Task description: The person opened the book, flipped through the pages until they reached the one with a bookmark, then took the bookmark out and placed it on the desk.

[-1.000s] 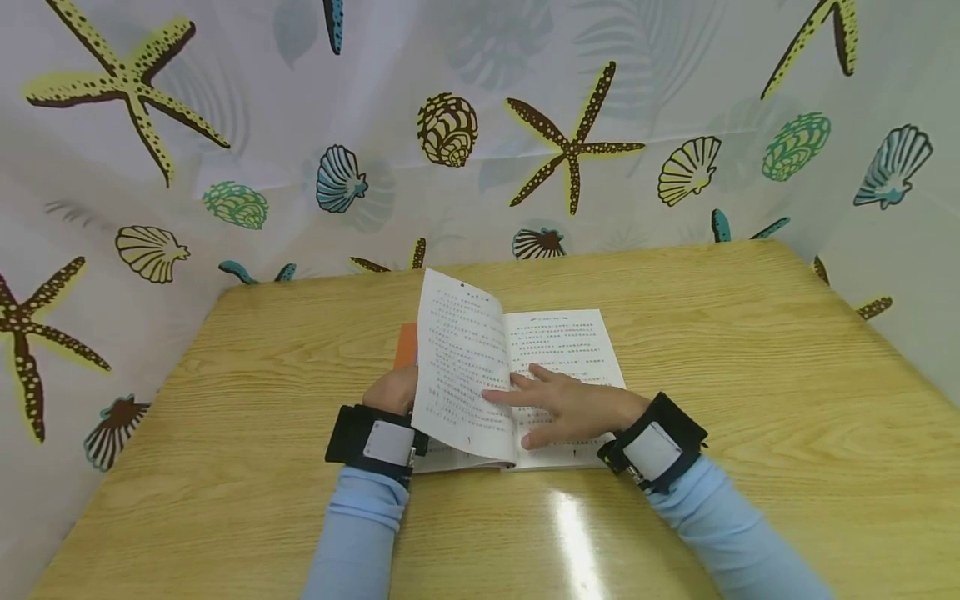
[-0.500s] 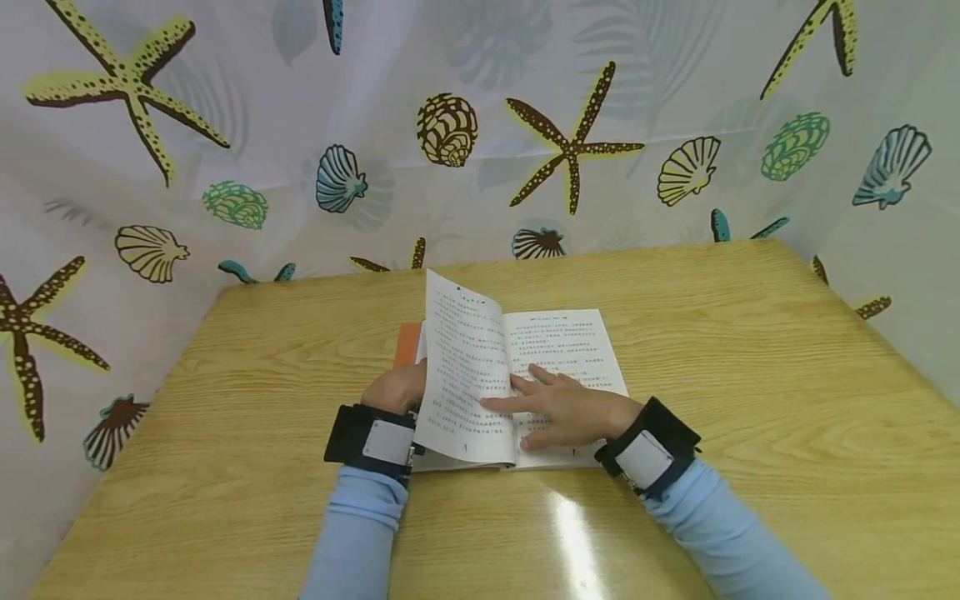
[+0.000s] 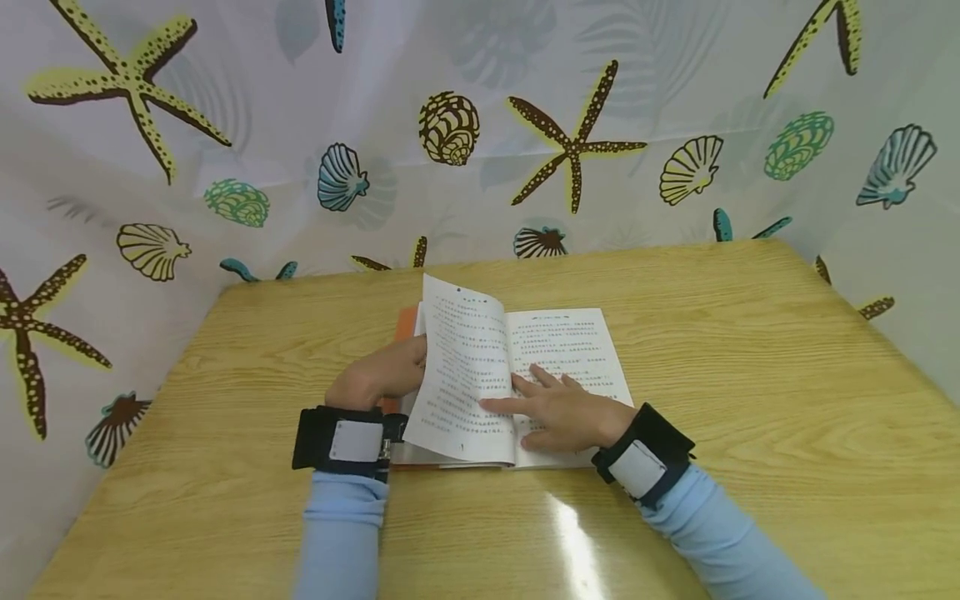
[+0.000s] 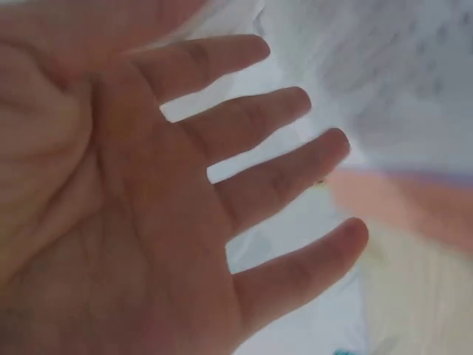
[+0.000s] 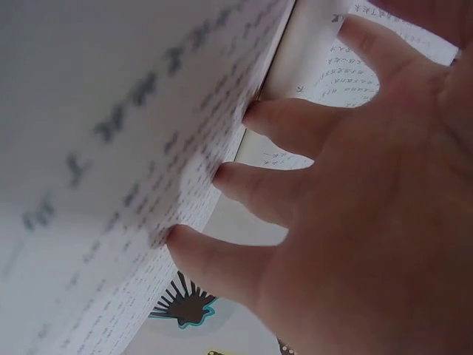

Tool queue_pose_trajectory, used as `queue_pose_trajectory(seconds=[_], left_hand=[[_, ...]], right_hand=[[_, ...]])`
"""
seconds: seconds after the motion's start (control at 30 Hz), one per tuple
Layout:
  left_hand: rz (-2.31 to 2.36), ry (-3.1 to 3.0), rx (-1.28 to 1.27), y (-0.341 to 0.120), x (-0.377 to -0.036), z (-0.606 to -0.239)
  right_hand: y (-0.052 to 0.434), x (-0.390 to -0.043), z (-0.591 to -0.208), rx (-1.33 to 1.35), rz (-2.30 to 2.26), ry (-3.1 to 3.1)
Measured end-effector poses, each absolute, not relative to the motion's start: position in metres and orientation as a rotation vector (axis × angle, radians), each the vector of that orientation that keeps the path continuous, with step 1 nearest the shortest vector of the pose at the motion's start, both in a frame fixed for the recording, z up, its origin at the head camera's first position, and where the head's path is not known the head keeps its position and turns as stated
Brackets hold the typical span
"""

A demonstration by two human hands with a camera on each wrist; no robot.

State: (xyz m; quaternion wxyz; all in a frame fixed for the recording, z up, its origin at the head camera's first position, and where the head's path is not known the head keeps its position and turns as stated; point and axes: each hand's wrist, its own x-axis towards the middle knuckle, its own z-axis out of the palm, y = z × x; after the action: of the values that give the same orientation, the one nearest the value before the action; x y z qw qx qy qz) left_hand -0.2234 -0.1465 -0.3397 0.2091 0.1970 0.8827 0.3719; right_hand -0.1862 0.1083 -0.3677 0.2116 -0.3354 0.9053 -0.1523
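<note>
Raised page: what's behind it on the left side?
Behind the raised page the left hand shows in part, plus a strip of orange cover. The hand's fingertips and the book's left-hand pages are covered.

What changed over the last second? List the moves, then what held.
The left hand slid away from the body along the book's left side, with its wrist swinging outward to the left; its fingers are now spread behind the lifted page. That page leaned a little further left. The right hand stayed flat on the right-hand page, and the table is unchanged.
</note>
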Motion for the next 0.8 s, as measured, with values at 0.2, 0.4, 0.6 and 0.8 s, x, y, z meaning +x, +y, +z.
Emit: queue_pose_trajectory(seconds=[0.2,0.4,0.6,0.8], left_hand=[[0.946,2.65,0.429,-0.154,-0.217,-0.324],[0.792,2.728,0.386,-0.147,-0.219,-0.32],[0.56,2.738,0.525,-0.127,-0.223,-0.329],[0.417,2.637,0.559,-0.106,-0.229,-0.349]], right_hand=[[0.107,-0.186,-0.366,-0.946,-0.381,2.538],[0.106,-0.186,-0.366,-0.936,-0.372,2.545],[0.107,-0.186,-0.367,-0.947,-0.373,2.544],[0.108,-0.187,-0.366,-0.957,-0.369,2.54]])
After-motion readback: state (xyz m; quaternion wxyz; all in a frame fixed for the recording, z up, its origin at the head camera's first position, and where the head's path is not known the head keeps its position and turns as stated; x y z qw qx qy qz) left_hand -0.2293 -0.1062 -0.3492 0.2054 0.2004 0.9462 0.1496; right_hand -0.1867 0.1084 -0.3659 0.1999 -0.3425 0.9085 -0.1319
